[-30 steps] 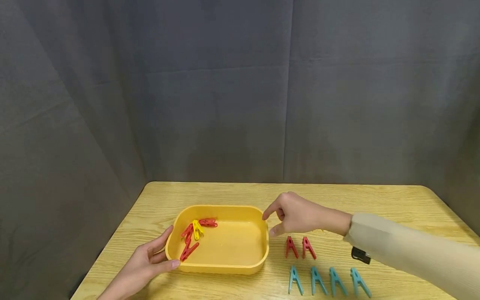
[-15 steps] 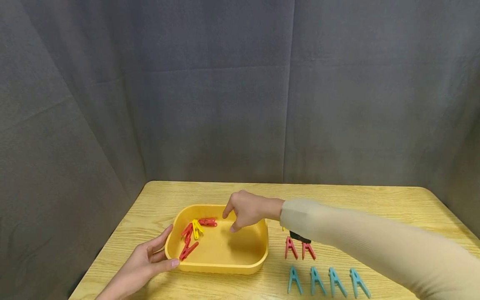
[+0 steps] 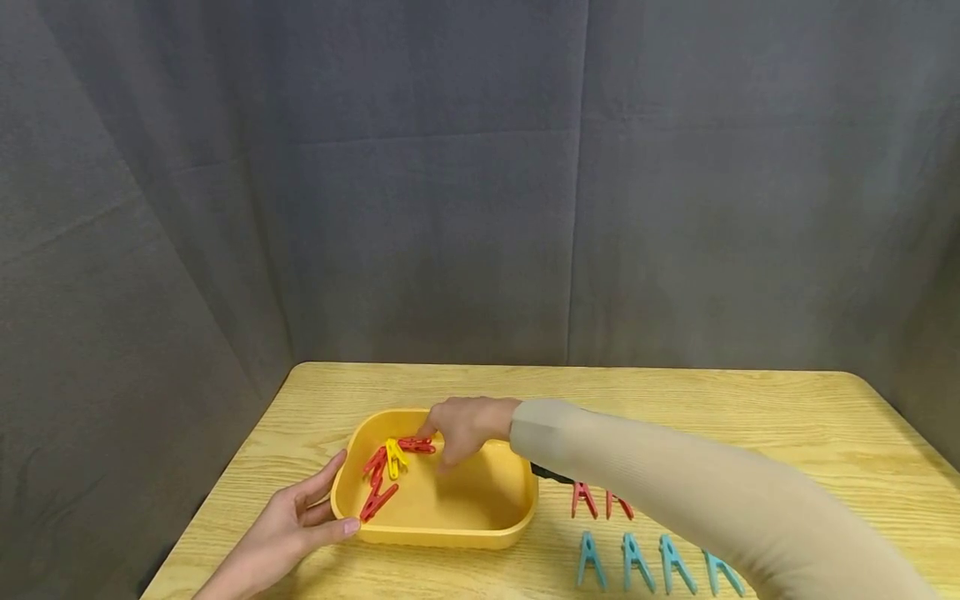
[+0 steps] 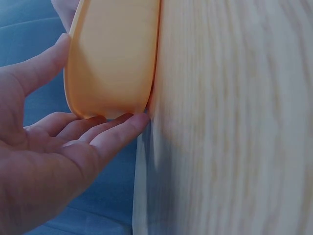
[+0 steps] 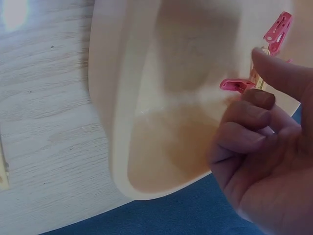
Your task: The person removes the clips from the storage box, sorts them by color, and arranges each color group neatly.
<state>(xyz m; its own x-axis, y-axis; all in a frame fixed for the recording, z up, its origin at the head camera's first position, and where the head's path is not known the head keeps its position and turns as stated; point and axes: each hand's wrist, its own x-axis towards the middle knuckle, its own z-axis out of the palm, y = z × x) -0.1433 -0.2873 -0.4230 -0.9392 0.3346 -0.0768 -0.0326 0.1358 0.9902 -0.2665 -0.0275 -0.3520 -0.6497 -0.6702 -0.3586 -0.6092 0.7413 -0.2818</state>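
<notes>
A yellow plastic basin (image 3: 435,539) sits on the table, with several red clothespins (image 3: 377,502) and a yellow clothespin (image 3: 393,465) inside at its left end. My left hand (image 3: 288,521) holds the basin's left end, thumb at the front corner and fingers along the outer wall. Over the basin, my right hand (image 3: 463,429) has its index finger by the rear red clothespin (image 3: 416,446). In the right wrist view, that hand's thumb and index finger stand apart and the other fingers are bent. Nothing shows held between them; contact with a clothespin cannot be told.
To the basin's right, two red clothespins (image 3: 583,502) lie partly behind the right sleeve (image 3: 660,467). Nearer the front is a row of several teal clothespins (image 3: 633,562). A grey curtain (image 3: 450,208) hangs behind the wooden table (image 3: 750,400).
My right hand has moved left from the basin's right rim, across its interior, to the clothespins at its left end. The left hand and the basin have stayed in place.
</notes>
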